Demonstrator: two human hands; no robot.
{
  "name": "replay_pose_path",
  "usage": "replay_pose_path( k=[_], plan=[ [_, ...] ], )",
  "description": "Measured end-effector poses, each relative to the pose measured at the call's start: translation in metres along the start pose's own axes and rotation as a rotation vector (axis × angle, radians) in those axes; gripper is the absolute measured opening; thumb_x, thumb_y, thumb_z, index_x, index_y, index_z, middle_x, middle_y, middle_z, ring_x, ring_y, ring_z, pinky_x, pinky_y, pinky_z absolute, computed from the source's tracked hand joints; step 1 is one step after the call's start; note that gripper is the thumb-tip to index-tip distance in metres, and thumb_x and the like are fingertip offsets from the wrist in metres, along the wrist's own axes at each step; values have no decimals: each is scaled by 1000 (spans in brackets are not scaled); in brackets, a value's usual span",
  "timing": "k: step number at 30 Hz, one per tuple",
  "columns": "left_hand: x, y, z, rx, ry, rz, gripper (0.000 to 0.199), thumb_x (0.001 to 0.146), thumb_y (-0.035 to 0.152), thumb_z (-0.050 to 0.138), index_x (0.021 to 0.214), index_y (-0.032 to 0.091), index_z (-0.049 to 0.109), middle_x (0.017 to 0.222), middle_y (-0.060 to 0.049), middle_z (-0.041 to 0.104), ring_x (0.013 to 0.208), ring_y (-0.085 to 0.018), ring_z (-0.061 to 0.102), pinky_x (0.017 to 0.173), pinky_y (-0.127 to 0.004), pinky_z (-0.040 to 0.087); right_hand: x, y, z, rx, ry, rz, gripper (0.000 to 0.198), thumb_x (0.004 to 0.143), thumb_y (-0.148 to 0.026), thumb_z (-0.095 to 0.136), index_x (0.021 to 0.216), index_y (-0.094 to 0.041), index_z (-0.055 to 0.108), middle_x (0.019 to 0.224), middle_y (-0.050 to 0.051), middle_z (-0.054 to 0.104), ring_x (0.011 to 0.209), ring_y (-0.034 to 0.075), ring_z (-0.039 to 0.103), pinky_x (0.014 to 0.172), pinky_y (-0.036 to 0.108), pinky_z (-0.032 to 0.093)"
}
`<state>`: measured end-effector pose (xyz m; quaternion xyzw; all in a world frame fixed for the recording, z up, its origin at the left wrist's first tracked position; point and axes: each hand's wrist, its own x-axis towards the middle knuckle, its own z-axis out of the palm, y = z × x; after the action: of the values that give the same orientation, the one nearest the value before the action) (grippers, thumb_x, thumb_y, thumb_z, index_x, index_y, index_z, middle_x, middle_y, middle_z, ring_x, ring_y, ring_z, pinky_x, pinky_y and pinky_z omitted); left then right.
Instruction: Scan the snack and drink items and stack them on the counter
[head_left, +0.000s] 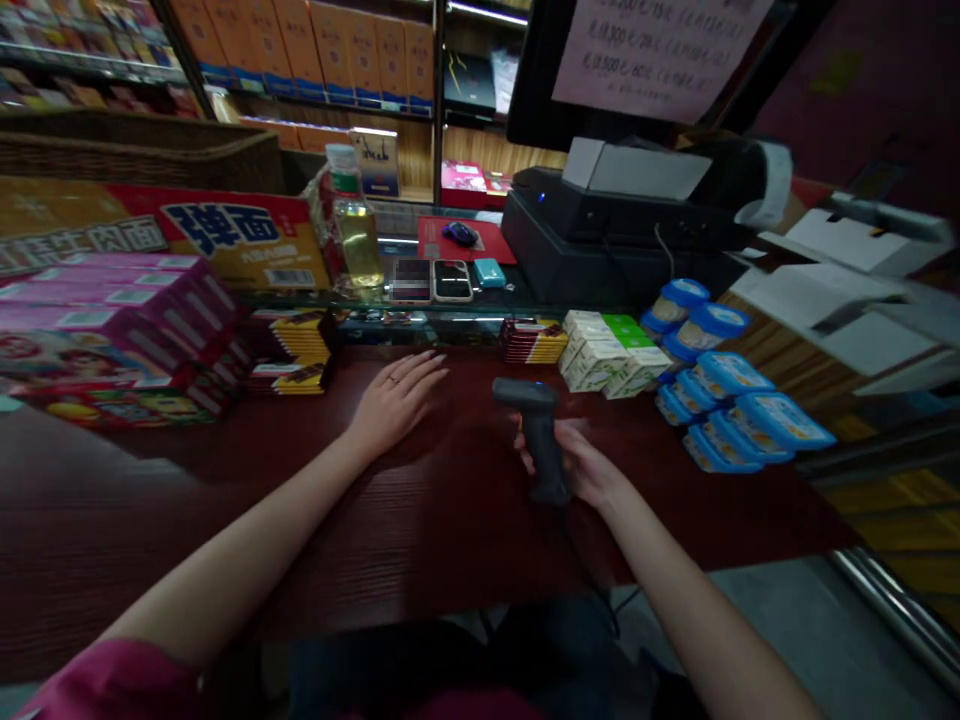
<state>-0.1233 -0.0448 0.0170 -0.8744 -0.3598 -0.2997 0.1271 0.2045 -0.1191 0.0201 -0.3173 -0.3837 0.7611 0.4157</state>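
Observation:
My right hand (581, 462) is wrapped round the grip of a black barcode scanner (546, 450), whose head points to the left above the dark red counter (442, 520). A cable runs down from the scanner's base. Flat on the counter, fingers stretched out, rests my left hand (397, 398), holding nothing; a ring shows on one finger. Behind the two hands stand a small stack of chocolate bars (532, 341) and white-and-green drink cartons (611, 352). Another stack of chocolate bars (291, 350) lies left of my left hand.
Pink-purple boxes (120, 320) are piled at left before a noodle carton (247, 240). A bottle of yellow liquid (355, 225), two phones (452, 281) and a mouse (460, 234) lie behind. Blue-lidded tubs (750, 410) stand at right, near a black printer-like machine (600, 230).

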Motion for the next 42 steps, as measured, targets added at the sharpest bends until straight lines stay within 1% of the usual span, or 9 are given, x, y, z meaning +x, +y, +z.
replay_pose_path(
  k=[5, 9, 12, 16, 19, 23, 28, 34, 42],
  plan=[
    [-69, -64, -59, 144, 56, -366, 57, 94, 14, 45, 152, 11, 49, 156, -17, 52, 152, -29, 40, 126, -50, 34, 62, 15, 47, -14, -211, 91, 54, 84, -51, 79, 124, -15, 73, 103, 12, 78, 73, 17, 71, 67, 28, 59],
    [-97, -93, -73, 200, -60, -610, 65, 86, 10, 46, 151, 1, 46, 161, -27, 41, 153, -38, 37, 123, -61, 32, 93, 23, 72, -35, -249, 119, 54, 87, -50, 76, 127, -14, 71, 108, 13, 78, 76, 18, 72, 70, 30, 60],
    [-103, -100, -78, 210, -148, -649, 58, 88, 9, 44, 145, 7, 57, 164, -23, 38, 147, -39, 46, 119, -62, 36, 97, 24, 77, -55, -220, 128, 50, 88, -51, 74, 125, -17, 72, 110, 13, 77, 78, 19, 72, 72, 31, 61],
    [-96, -92, -87, 130, -164, -593, 40, 94, 19, 53, 129, 22, 72, 146, -13, 63, 136, -35, 58, 120, -58, 36, 89, 21, 73, -73, -180, 100, 50, 86, -51, 75, 124, -19, 72, 106, 11, 77, 75, 20, 71, 69, 32, 60],
    [-84, -73, -85, -75, -69, -634, 33, 96, 32, 59, 124, 25, 76, 128, -9, 75, 118, -32, 69, 108, -46, 49, 83, 20, 74, -79, -200, 120, 51, 83, -52, 79, 121, -19, 73, 105, 12, 78, 74, 20, 71, 67, 32, 60],
    [-70, -46, -59, -451, 130, -838, 34, 98, 42, 60, 115, 20, 81, 108, -6, 81, 98, -27, 74, 88, -35, 56, 80, 22, 80, -82, -280, 152, 55, 80, -50, 83, 122, -17, 71, 104, 13, 78, 75, 21, 72, 66, 34, 61],
    [-60, -35, -29, -866, 119, -995, 37, 93, 46, 65, 104, 16, 83, 93, -7, 81, 79, -21, 70, 68, -29, 53, 78, 27, 89, -117, -305, 159, 52, 82, -50, 83, 119, -17, 70, 101, 12, 77, 74, 20, 72, 63, 32, 62],
    [-57, -37, -26, -998, 119, -1058, 32, 93, 42, 67, 97, 14, 83, 82, -7, 78, 67, -16, 63, 61, -26, 46, 78, 30, 98, -177, -317, 150, 54, 80, -52, 85, 118, -16, 70, 95, 10, 77, 69, 18, 71, 59, 29, 61],
    [-55, -34, -27, -931, 131, -1045, 29, 92, 38, 67, 85, 13, 79, 71, -4, 70, 60, -13, 57, 56, -24, 41, 78, 33, 97, -206, -336, 124, 56, 80, -51, 85, 119, -13, 69, 97, 12, 77, 70, 18, 73, 61, 28, 61]
  ],
)
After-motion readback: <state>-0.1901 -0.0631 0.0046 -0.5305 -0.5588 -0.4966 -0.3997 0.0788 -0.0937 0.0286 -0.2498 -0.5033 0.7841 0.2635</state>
